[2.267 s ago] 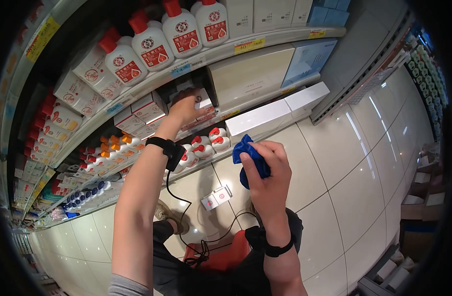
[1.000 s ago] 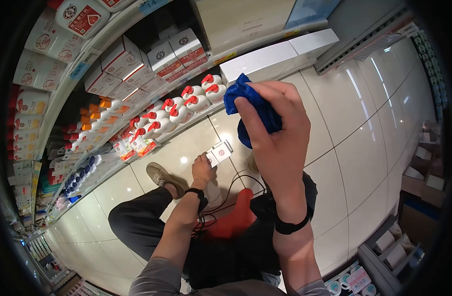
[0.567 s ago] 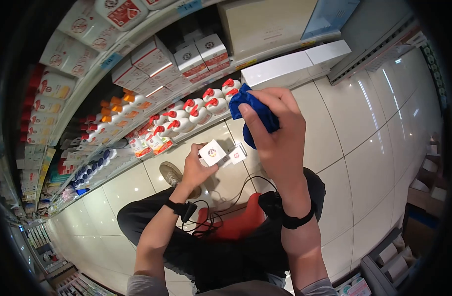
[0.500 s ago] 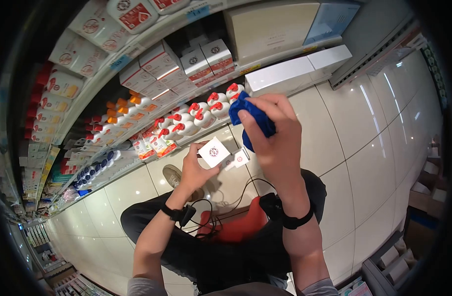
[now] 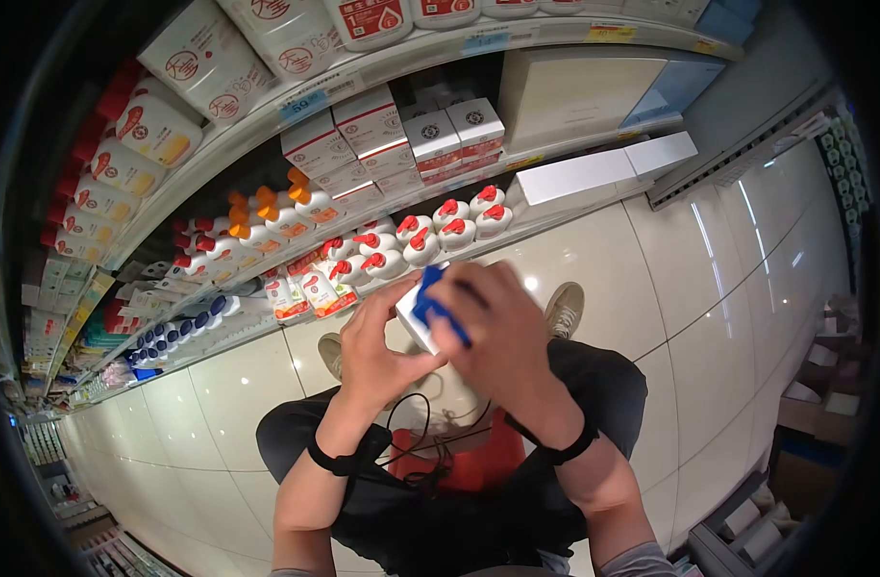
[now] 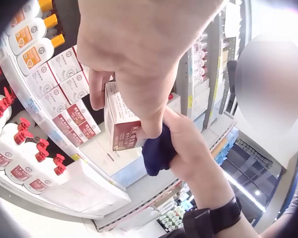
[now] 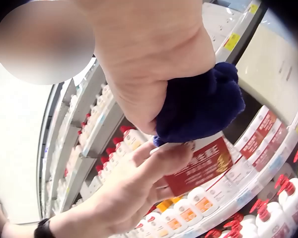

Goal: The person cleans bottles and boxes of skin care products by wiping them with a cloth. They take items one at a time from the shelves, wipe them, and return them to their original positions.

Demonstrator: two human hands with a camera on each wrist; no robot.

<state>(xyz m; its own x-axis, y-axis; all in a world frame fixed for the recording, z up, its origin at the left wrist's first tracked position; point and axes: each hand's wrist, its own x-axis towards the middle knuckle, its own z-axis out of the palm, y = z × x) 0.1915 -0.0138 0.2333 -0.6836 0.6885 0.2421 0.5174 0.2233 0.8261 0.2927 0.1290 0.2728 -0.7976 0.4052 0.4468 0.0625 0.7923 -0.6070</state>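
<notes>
Gripping a white-and-red box (image 6: pixel 120 119) in the left hand (image 5: pixel 368 346), with a bunched blue cloth (image 7: pixel 203 106) held against it in the right hand (image 5: pixel 497 337).
Clasping the box by opposite sides between left thumb and fingers, raised above the floor (image 5: pixel 594 279); curling right fingers round the cloth, blurred in the head view. Facing red-topped pump bottles (image 5: pixel 421 245) along the front edge of the bottom shelf (image 6: pixel 42 199), and similar boxes (image 6: pixel 54 101) stacked near the front edge of the next shelf up (image 6: pixel 45 121).
</notes>
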